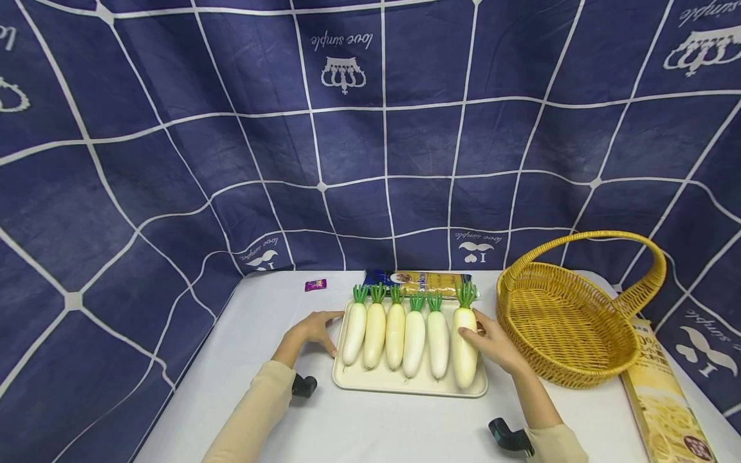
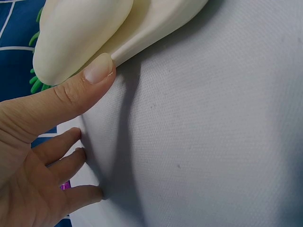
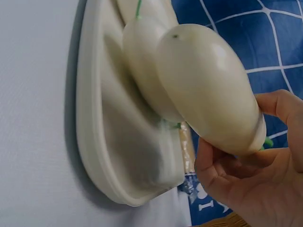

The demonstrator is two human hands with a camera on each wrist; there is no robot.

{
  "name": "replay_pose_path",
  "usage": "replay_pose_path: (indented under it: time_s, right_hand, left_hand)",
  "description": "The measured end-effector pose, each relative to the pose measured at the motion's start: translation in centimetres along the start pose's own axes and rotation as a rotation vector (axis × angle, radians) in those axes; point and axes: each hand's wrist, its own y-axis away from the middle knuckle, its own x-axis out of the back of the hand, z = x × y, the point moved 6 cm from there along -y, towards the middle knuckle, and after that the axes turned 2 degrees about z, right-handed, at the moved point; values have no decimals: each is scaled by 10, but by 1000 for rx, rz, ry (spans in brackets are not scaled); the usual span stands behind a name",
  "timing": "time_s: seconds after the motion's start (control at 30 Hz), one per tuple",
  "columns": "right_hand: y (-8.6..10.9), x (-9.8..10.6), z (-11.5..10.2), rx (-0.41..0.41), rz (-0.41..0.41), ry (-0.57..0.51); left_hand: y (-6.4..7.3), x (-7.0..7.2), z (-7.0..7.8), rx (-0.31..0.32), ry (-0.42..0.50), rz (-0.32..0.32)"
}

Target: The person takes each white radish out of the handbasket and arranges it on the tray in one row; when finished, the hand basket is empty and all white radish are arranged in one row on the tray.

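Observation:
A cream tray (image 1: 399,387) carries a row of white radishes (image 1: 413,344) with short green tops. Over the tray's right end, my right hand (image 1: 492,341) grips the rightmost white radish (image 3: 213,90) between thumb and fingers. In the right wrist view this radish hangs above the tray floor, its tip toward the camera. At the tray's left side is my left hand (image 1: 312,331), fingers spread and holding nothing. Its thumb (image 2: 75,90) lies right at the tray rim in the left wrist view, below the nearest radish.
A yellow wicker basket (image 1: 570,373) with a tall handle stands right of the tray, beside a long noodle package (image 1: 666,399). Behind the tray lies a blue and yellow pasta packet (image 1: 434,280). A small purple packet (image 1: 315,285) sits at the back left, before a blue checked curtain (image 1: 347,141).

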Motion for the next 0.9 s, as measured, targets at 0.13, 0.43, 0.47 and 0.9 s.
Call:
replay_pose_path:
  time_s: [0.13,0.43,0.47,0.9]
  right_hand:
    - [-4,-1,7,-32,21,47]
    - [-11,-7,19,-123,36,142]
    - [-13,-8,21,-120,42,145]
    - [-18,-15,23,-94,70,310]
  left_hand:
    - [0,0,0,-2,-1,0]
    - [1,0,0,-1,1,9]
    - [1,0,0,-2,-3,8]
    - [0,1,1,5,-3,-4]
